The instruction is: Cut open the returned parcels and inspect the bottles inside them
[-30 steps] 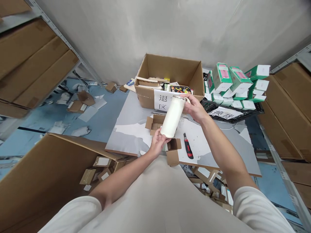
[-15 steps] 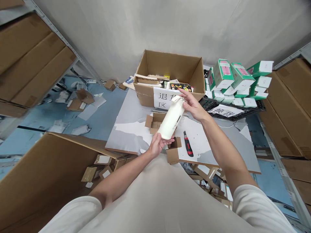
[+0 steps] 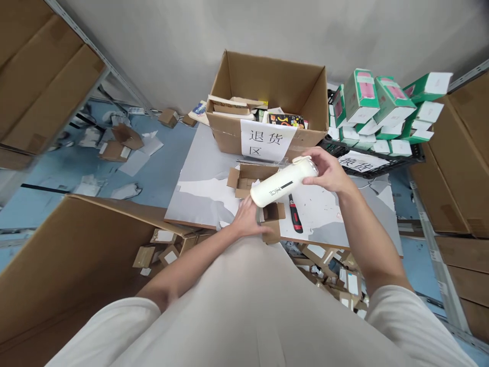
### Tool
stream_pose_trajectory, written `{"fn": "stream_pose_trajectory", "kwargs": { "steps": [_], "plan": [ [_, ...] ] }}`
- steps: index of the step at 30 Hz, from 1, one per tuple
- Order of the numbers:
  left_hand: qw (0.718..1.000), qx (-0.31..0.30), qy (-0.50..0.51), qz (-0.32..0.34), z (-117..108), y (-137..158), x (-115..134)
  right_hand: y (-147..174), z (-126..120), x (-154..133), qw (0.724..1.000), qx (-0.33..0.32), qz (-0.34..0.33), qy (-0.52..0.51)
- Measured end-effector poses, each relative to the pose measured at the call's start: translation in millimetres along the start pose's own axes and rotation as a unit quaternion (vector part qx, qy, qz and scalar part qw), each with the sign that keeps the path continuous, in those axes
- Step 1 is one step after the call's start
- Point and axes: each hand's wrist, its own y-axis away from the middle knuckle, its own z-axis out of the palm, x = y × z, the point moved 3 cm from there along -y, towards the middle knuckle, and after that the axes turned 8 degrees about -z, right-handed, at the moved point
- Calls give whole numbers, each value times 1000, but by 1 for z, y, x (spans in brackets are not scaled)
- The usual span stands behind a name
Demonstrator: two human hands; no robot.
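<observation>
In the head view my right hand [image 3: 327,171] grips the capped end of a cream-white bottle [image 3: 280,184]. The bottle is tilted, its base toward the lower left, with dark lettering on its side. Close by that base is my left hand [image 3: 247,220], its thumb apart from the fingers; whether the fingertips touch the bottle is hard to see. Beneath both lies a small opened cardboard box [image 3: 242,191] with its flaps out, partly hidden by the bottle and left hand. A red and black utility knife [image 3: 295,216] lies to its right.
A large carton [image 3: 229,135] with books and a paper sign stands at the table's back. Right of it, a black crate [image 3: 405,158] holds several green and white boxes [image 3: 367,99]. A deep open carton [image 3: 76,265] sits at left. Small parcels lie below the table edge.
My left hand has come off the bottle's base. My right hand has swung the bottle toward level and moved its cap end to the right. The camera view has shifted slightly.
</observation>
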Motion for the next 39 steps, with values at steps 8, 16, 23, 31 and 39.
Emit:
{"fn": "stream_pose_trajectory", "kwargs": {
  "steps": [8, 16, 23, 31, 39],
  "plan": [
    [980, -29, -197, 24, 23, 3, -43, 95, 8, 34, 993, 103, 41, 41],
    [993, 38, -106, -38, 18, 5, -59, 81, 39, -18, 975, -96, -16, 200],
    [996, 37, -65, -51, 24, 0, -63, 52, 105, -17, 865, -334, -115, 358],
    [999, 33, -15, -11, 21, 1, -71, 73, 154, 50, 850, -386, -107, 343],
    [997, 60, 39, 36, 28, 13, -82, 128, 126, 55, 956, -82, 36, 279]
  ]
}}
